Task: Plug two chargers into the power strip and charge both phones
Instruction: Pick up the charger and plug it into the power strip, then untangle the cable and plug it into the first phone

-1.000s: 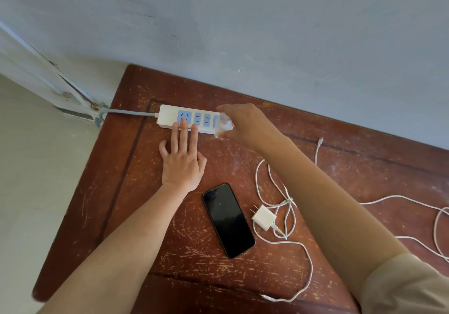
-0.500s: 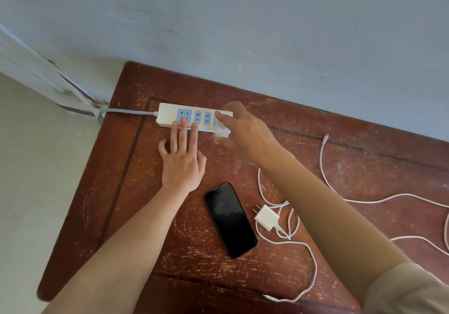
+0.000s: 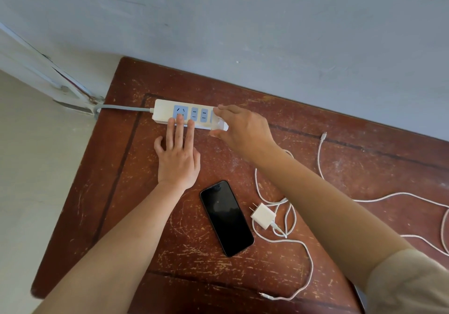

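A white power strip point(image 3: 165, 112) with blue sockets lies near the table's far edge. My left hand point(image 3: 178, 154) lies flat, its fingertips pressing on the strip's near edge. My right hand point(image 3: 245, 129) grips a white charger point(image 3: 220, 125) at the strip's right end, over the rightmost socket. Its white cable point(image 3: 323, 163) trails right across the table. A black phone point(image 3: 226, 217) lies face up in the middle. Beside it rests a second white charger point(image 3: 263, 215), unplugged, with its cable point(image 3: 303, 265) looped toward the front edge. Only one phone is visible.
The worn brown wooden table point(image 3: 121, 192) stands against a grey-blue wall. The strip's grey cord point(image 3: 121, 107) runs left off the table to a metal frame at the wall. Pale floor lies left of the table.
My right hand has lowered the charger onto the strip's right end. Its cable's free end has shifted right. My left hand has stayed on the strip.
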The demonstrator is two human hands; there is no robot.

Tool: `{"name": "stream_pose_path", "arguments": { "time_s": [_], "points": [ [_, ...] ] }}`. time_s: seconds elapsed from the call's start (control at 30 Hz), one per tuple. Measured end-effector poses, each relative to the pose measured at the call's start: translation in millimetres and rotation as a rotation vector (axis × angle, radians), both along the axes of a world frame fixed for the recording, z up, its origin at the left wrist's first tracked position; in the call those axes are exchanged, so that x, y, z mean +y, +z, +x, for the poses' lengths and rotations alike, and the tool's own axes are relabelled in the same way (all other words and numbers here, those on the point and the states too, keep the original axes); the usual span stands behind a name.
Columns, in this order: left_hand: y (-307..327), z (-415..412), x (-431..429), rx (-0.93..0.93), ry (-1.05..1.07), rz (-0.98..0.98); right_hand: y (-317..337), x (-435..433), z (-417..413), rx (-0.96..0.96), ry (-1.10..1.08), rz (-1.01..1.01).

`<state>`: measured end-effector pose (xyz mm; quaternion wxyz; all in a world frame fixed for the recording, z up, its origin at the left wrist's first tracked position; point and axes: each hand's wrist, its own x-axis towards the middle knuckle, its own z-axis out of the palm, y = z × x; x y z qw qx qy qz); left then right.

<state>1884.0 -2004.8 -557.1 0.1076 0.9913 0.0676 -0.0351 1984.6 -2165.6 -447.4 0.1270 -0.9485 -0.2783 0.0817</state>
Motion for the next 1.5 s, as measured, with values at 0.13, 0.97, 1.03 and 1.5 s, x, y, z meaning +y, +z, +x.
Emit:
{"name": "stream_pose_path", "arguments": {
  "time_s": [0.13,0.97,1.03,1.5],
  "points": [
    [3.5,1.1,-1.2,0.042,-0.001,-0.003,4.5,0.8,1.5,0.003,-0.022,-0.033],
    [75.9,-99.4,-193.5,0.118,-0.440,-0.247,-12.4,-261.5,-282.2,0.154,-1.060,0.083],
    [79.4,-99.6,-224.0,0.111,-0.533,-0.247,-7.2,-285.4,-302.8,0.136,-1.138,0.082],
    [61.6,-172.5,-312.9,0.329,-0.458,-0.136,-38.0,-373.4,-347.1,0.286,-0.974,0.152]
  ]
}}
